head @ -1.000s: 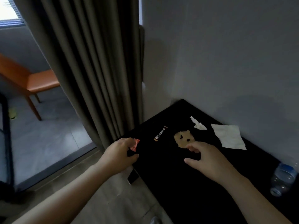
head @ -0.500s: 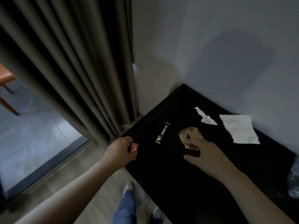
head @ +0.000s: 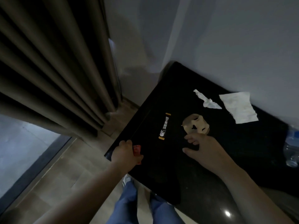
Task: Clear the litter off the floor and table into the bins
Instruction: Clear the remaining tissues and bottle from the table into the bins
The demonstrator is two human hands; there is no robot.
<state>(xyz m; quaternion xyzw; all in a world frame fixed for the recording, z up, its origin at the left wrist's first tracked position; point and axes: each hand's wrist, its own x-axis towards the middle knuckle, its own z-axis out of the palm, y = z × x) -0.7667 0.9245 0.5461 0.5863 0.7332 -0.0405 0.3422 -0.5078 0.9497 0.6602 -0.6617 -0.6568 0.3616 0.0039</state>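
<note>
On the black table (head: 169, 159) lies litter: a tan crumpled scrap (head: 195, 124), a narrow black sachet with orange ends (head: 164, 126), a twisted white tissue (head: 206, 100) and a flat white napkin (head: 237, 107). My left hand (head: 125, 153) is at the table's left edge, its fingers curled round a small red wrapper (head: 137, 150). My right hand (head: 203, 151) reaches over the table just below the tan scrap, fingertips at its near edge, thumb spread; whether it pinches the scrap is unclear.
A clear plastic water bottle (head: 292, 147) lies at the table's right end. Grey-brown curtains (head: 56, 65) hang at the left, by a glass door. White walls enclose the table's corner. My legs in blue trousers (head: 129, 202) stand on the tiled floor beside the table.
The view has tilted down and closer to the table. My right hand stayed at the tan scrap's near edge. My left hand kept hold of the red wrapper at the table's edge.
</note>
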